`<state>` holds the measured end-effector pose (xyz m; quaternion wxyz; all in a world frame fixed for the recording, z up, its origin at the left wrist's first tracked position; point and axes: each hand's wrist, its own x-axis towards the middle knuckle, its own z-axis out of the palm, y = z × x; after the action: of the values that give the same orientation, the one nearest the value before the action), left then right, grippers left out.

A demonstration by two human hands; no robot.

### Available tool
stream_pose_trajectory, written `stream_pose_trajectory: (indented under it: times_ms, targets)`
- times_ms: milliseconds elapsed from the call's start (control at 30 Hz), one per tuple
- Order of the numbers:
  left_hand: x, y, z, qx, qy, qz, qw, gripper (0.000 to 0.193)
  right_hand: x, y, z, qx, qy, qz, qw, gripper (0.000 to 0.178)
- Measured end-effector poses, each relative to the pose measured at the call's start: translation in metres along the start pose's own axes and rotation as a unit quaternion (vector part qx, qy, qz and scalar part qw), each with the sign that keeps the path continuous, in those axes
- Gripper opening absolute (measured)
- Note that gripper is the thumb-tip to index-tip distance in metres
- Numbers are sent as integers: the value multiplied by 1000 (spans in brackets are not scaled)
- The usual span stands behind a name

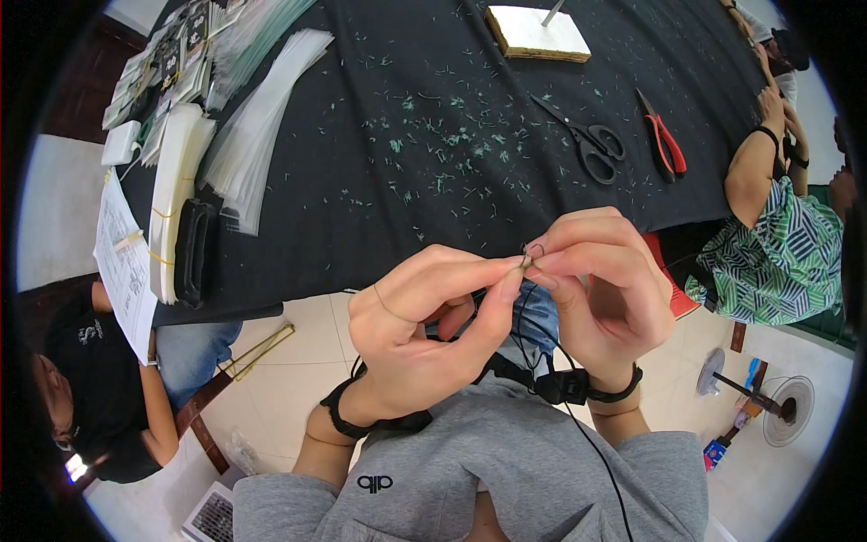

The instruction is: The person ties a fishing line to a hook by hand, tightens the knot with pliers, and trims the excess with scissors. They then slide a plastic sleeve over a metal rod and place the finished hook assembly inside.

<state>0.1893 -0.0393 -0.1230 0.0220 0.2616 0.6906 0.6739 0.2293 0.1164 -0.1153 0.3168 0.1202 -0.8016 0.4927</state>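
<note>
My left hand and my right hand meet in front of my chest, just off the near edge of the black-covered table. Thumb and forefinger of each are pinched on a thin dark cord, with a small loop showing between the fingertips. Dark strands hang below the pinch, but whether they belong to this cord I cannot tell. A fine thread or band crosses the back of my left hand. Beyond my hands lie black-handled scissors and red-handled pliers.
Green thread clippings litter the cloth. A white-topped block with a metal rod stands at the far side. Clear plastic sleeves and bundled packets lie left. People sit at both sides; a fan stands lower right.
</note>
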Motion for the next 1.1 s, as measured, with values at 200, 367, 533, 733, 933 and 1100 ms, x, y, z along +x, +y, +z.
stream_pose_trajectory:
  times_ms: [200,367,533,733,933,1100]
  targets:
    - [-2,-7,6,-48,36,24,998,20,-2,-1,5,7,15,21,1000,25]
    - [-2,-8,6,-49,38,22,998,21,-3,-1,5,13,-6,42,999,23]
    - [-1,-7,4,-36,41,21,998,21,-3,-8,0,-1,-33,56,998,23]
    - [-1,-6,3,-7,32,26,999,23,-1,-4,-4,12,-7,82,997,23]
    - [-1,-1,2,38,23,41,998,24,3,-1,-3,41,-34,87,995,23]
    - [-2,-2,2,43,21,48,998,24,6,0,-3,60,-39,99,992,22]
